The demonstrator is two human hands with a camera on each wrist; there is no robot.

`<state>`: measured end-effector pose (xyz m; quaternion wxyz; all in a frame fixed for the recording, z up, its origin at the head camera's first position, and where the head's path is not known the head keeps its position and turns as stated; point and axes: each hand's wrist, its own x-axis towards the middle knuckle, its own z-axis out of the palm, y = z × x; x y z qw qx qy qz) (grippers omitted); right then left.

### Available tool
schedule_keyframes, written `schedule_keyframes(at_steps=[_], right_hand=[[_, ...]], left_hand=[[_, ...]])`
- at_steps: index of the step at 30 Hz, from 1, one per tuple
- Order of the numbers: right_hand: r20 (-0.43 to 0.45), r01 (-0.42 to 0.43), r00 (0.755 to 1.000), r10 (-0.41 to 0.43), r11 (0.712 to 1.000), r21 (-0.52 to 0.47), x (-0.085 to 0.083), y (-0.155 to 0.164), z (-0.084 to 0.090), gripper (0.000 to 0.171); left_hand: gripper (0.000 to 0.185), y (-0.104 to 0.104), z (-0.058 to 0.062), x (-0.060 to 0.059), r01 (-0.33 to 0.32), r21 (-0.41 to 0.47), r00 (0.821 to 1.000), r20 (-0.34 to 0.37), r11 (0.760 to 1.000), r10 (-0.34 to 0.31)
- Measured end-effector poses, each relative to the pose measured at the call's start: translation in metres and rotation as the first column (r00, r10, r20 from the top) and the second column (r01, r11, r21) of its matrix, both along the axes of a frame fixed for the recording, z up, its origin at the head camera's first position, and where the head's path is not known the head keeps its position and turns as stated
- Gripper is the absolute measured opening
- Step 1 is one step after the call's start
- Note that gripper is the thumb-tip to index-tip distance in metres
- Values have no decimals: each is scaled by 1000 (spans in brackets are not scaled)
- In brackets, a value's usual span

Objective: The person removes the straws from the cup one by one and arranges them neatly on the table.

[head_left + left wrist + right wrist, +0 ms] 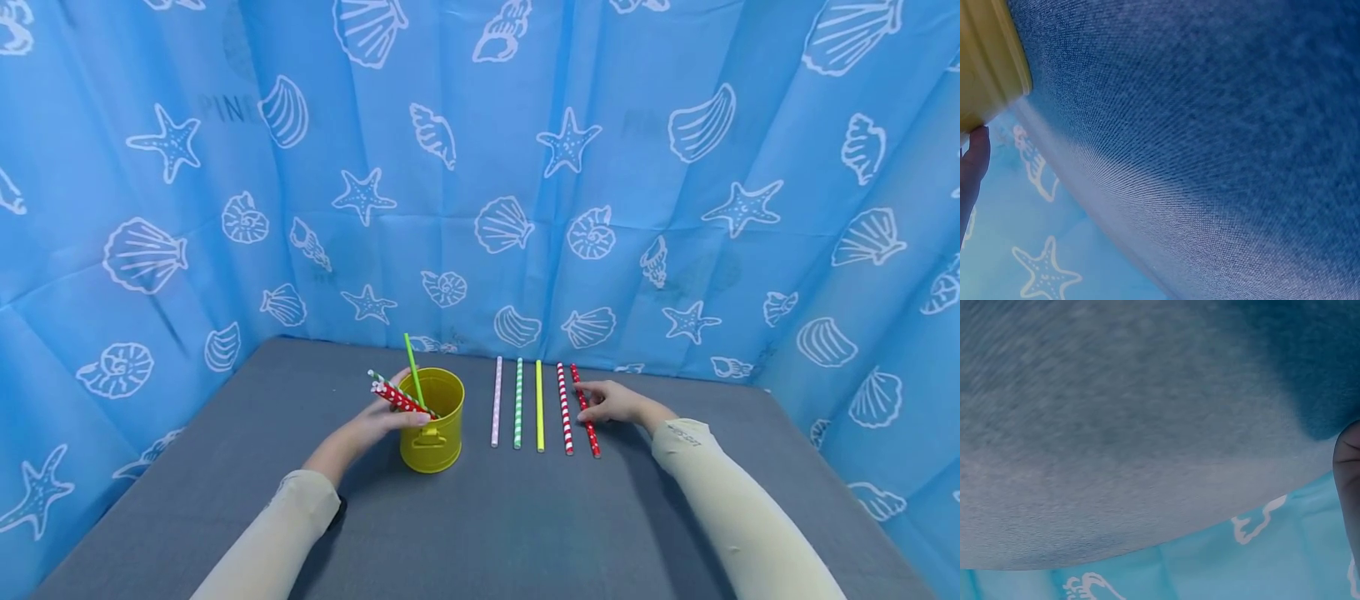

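My left hand grips the yellow bucket at its left side, thumb across the front near the rim and fingers behind. In the left wrist view, a finger lies against the bucket wall. Leaning in the bucket are a plain green paper straw and a bunch of red straws with white dots, plus a green-striped one. My right hand pinches a red paper straw with white dots about midway along it, while the straw lies on the table.
Left of the right hand, a row of straws lies side by side: red-striped, yellow, green-striped and pale lilac. A grey cloth covers the table. Behind and beside it hangs a blue seashell curtain.
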<state>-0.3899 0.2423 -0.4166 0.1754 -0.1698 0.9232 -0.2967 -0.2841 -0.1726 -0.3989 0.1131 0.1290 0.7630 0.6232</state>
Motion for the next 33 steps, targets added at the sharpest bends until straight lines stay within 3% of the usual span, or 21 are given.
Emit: schedule_keyframes(at_steps=[12, 25, 33], right_hand=[[70, -25, 997, 31, 997, -79, 9, 15, 6, 72], [26, -36, 999, 36, 999, -3, 13, 14, 1, 72], [84, -5, 996, 5, 1000, 8, 14, 9, 4, 72]], left_hand=[[93, -1, 0, 1, 25, 26, 1000, 8, 999, -25], [93, 2, 0, 1, 17, 9, 1000, 9, 1000, -17], [91, 1, 0, 3, 22, 25, 1000, 1, 999, -22]])
